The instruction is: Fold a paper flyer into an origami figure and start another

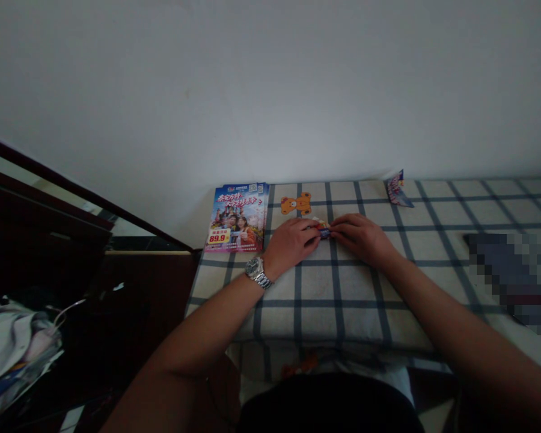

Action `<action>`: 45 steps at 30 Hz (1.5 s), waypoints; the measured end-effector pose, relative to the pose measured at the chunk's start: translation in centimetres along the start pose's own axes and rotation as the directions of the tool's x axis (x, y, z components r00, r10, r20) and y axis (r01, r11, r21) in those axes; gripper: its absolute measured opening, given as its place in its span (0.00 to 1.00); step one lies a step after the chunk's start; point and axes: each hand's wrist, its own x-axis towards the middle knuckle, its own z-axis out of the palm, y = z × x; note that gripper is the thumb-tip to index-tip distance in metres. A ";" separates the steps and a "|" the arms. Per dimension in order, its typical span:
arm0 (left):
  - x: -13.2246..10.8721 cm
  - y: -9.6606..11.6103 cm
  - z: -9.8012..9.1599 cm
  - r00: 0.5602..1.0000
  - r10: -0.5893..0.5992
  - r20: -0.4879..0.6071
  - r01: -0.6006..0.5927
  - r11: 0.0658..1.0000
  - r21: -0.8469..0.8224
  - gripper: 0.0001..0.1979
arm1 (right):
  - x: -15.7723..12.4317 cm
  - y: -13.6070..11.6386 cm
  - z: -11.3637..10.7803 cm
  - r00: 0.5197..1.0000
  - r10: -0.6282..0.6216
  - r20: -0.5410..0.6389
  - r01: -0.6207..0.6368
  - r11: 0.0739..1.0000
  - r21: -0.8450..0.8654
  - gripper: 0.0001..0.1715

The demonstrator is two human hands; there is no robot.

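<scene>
Both my hands meet over the checked tablecloth (288, 313), pinching a small folded piece of colourful printed paper (324, 232) between them. My left hand (293, 242), with a metal watch (258, 272) on its wrist, presses the paper's left end. At the right end, the fingertips of my right hand (356, 234) are closed on its edge. Much of the paper is hidden under my fingers. Just behind it lies a brown teddy bear print (296, 204). A stack of printed flyers (237, 219) lies left of my left hand.
A folded flyer piece (397, 189) stands upright by the wall (297, 90), to the right. A dark, pixelated object (507, 273) lies on the table's right side. Left of the table are dark wooden furniture (40, 222) and a pile of cloth and bags (15, 349).
</scene>
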 end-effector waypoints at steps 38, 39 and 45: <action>0.5 1.2 -0.6 0.965 -0.242 -0.106 0.223 0.961 -0.161 0.06 | -0.3 -1.5 -1.0 0.995 -0.053 -0.089 0.038 0.987 -0.159 0.26; 0.5 1.2 -0.7 0.961 -0.253 -0.109 0.233 0.957 -0.172 0.06 | -0.3 -1.5 -1.0 0.995 -0.073 -0.067 0.061 0.985 -0.160 0.26; 0.5 1.0 -0.7 0.950 -0.275 -0.149 0.237 0.944 -0.229 0.06 | 0.1 -1.7 -1.0 0.990 -0.131 0.056 0.134 0.990 -0.052 0.26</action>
